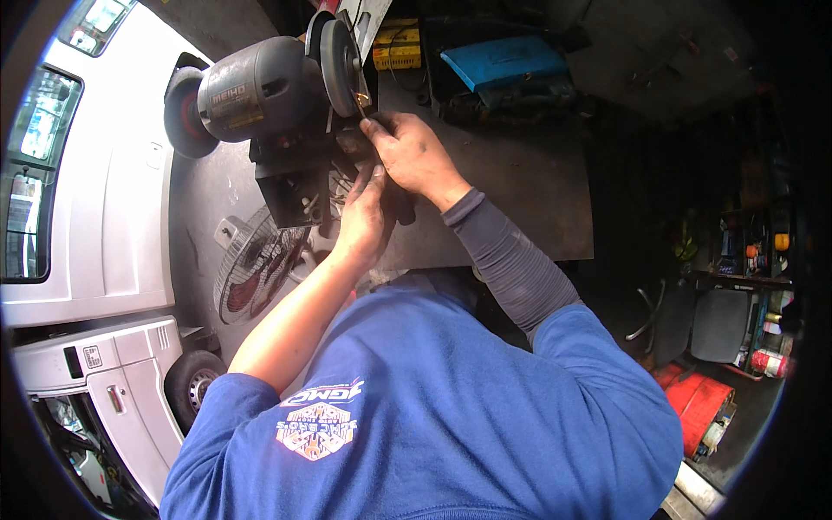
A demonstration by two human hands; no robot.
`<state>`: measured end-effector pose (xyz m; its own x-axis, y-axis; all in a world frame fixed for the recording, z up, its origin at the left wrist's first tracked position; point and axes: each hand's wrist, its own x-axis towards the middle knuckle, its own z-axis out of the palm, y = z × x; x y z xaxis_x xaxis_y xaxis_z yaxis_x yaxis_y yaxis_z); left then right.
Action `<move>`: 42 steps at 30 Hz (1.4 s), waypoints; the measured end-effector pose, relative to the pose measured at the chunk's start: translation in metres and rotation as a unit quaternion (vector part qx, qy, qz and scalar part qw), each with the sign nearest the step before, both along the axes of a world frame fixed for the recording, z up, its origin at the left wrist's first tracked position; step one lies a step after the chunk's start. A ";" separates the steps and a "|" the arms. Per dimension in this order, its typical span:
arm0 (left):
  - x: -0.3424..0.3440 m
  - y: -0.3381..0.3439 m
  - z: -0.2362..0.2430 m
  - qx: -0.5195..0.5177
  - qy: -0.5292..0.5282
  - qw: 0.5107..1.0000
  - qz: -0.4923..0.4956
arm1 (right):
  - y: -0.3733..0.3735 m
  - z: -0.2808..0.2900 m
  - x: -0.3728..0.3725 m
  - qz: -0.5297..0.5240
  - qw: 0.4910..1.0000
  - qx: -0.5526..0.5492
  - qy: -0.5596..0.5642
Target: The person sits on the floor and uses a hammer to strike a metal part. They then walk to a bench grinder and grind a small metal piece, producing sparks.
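Observation:
A dark bench grinder (247, 91) stands at the upper left, with its grey grinding wheel (336, 69) on the right end. Orange sparks glow at that wheel's lower right edge. My right hand (418, 154) is closed in a pinch there, with a small thin metal piece (363, 111) between thumb and forefinger, its tip at the wheel. Just below, my left hand (366, 217) is closed beside the grinder's dark lower parts. Whatever its fingers hold is hidden in shadow. A dark sleeve covers my right forearm; the left forearm is bare.
Behind my right hand, a blue case (503, 62) and a yellow box (398, 45) lie on the dark metal bench (520, 191). Below the grinder stands a caged fan (256, 264). A white van (113, 191) is at left. A dark chair (721, 325) and red machine (693, 403) stand at right.

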<state>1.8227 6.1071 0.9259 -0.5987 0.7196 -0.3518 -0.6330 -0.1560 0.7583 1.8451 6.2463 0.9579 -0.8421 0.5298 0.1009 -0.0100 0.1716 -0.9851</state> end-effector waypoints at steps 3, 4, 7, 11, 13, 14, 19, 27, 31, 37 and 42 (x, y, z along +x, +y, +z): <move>-0.002 0.000 0.002 -0.035 0.005 0.999 -0.015 | 0.000 0.003 -0.001 -0.013 0.999 0.009 -0.052; -0.004 0.000 0.002 -0.005 0.032 0.999 -0.022 | 0.001 0.004 -0.001 -0.001 0.999 0.004 -0.033; -0.006 -0.003 0.006 0.019 0.059 0.997 -0.036 | 0.005 0.005 -0.001 0.022 1.000 0.012 -0.006; -0.002 -0.002 0.008 -0.016 0.008 1.000 -0.020 | 0.004 0.002 -0.001 0.013 0.999 0.017 -0.038; -0.001 -0.002 0.007 -0.035 -0.040 0.998 -0.018 | 0.003 0.000 -0.002 -0.006 0.996 0.022 -0.080; -0.001 -0.002 0.007 -0.017 -0.014 1.000 -0.021 | 0.002 0.000 -0.002 -0.003 0.999 0.029 -0.041; -0.006 -0.001 0.009 0.025 0.006 0.999 -0.044 | 0.004 0.004 -0.002 0.005 1.000 0.016 -0.007; 0.002 0.002 0.018 0.033 -0.023 0.999 -0.027 | 0.003 0.005 -0.001 -0.001 0.999 0.023 -0.033; 0.002 0.002 0.019 0.022 -0.022 0.999 -0.026 | 0.005 0.002 -0.003 0.000 1.000 0.017 0.003; 0.000 0.005 0.022 0.023 -0.030 0.999 -0.034 | 0.008 0.007 -0.002 0.000 0.997 0.069 -0.047; 0.007 0.004 0.032 0.041 -0.045 0.997 -0.038 | 0.009 0.019 0.001 0.007 0.999 0.029 -0.044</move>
<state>1.8294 6.1114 0.9577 -0.5100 0.7901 -0.3400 -0.7106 -0.1642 0.6842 1.8466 6.2554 0.9768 -0.8561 0.5137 0.0565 0.0738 0.2297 -0.9705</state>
